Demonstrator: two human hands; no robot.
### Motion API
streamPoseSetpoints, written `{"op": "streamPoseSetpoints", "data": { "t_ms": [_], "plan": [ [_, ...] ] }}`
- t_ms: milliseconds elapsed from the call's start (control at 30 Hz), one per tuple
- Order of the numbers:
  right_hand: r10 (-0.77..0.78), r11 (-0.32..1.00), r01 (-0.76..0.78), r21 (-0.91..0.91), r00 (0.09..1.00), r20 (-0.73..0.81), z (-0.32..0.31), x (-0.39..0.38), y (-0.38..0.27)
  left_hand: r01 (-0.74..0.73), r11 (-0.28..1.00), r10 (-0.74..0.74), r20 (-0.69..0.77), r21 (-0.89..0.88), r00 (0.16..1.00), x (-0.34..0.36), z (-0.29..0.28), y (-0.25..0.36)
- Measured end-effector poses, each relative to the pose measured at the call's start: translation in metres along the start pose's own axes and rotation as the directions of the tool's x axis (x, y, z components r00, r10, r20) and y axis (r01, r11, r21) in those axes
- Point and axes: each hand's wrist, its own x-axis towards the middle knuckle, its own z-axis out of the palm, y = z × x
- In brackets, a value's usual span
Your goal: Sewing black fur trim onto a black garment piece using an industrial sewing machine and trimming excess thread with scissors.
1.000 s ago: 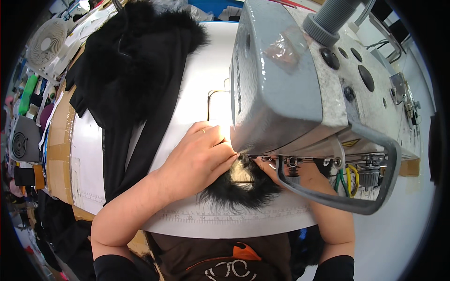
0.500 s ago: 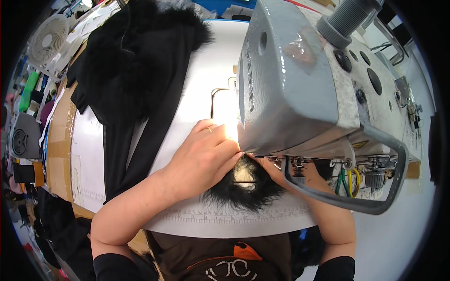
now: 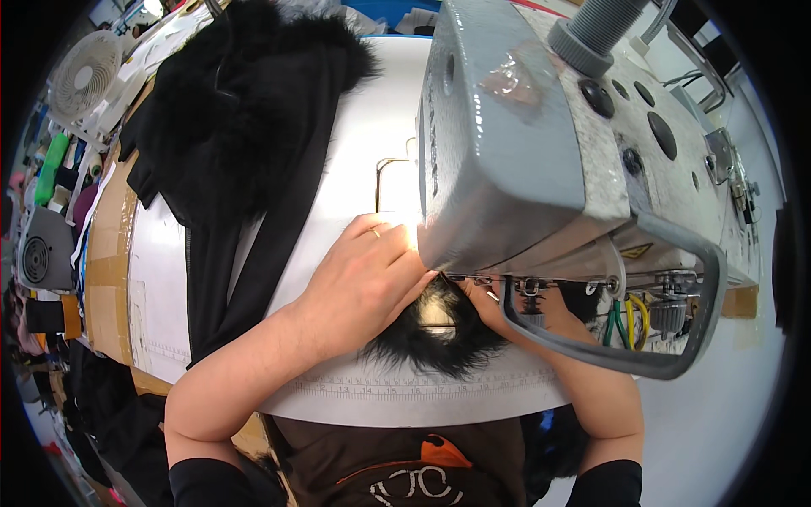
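Observation:
A loop-shaped piece of black fur (image 3: 460,358) lies on the white sewing table, just below the sewing machine head (image 3: 507,169). My left hand (image 3: 367,275), with a thin ring on one finger, bears on its left upper part, fingers together and thumb against the fur. On the other side, my right hand (image 3: 483,306) grips the fur's right edge near the needle area. Most of its fingers are hidden by the machine. A bright lamp glare covers my left fingertips, and the needle itself is out of sight behind the machine head.
A black garment with fur trim (image 3: 245,144) lies on the table at the left. A grey bent guard bar (image 3: 621,359) juts from the machine at the right. A white fan (image 3: 84,76) stands at the far left. A printed ruler (image 3: 405,389) runs along the table's front.
The machine appears slightly farther left, as the whole view has shifted a little. My hands keep nearly the same hold, and the fur loop sits slightly farther left.

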Motion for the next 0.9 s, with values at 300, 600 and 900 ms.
{"op": "streamPoseSetpoints", "data": {
  "t_ms": [300,600,900],
  "plan": [
    [-0.220,0.974,0.202,-0.105,0.953,-0.208,0.015,0.000,0.007,-0.146,0.977,0.142,0.035,0.155,0.989,0.004,-0.015,0.007],
    [-0.126,0.967,0.181,0.180,0.952,-0.278,0.088,-0.020,0.016,0.004,0.993,-0.019,0.122,0.119,0.992,0.006,-0.023,0.013],
    [0.065,0.937,-0.155,0.312,0.958,0.280,0.010,0.000,0.000,0.191,0.982,-0.191,0.090,0.014,0.977,0.008,-0.030,0.016]
  ]
}}
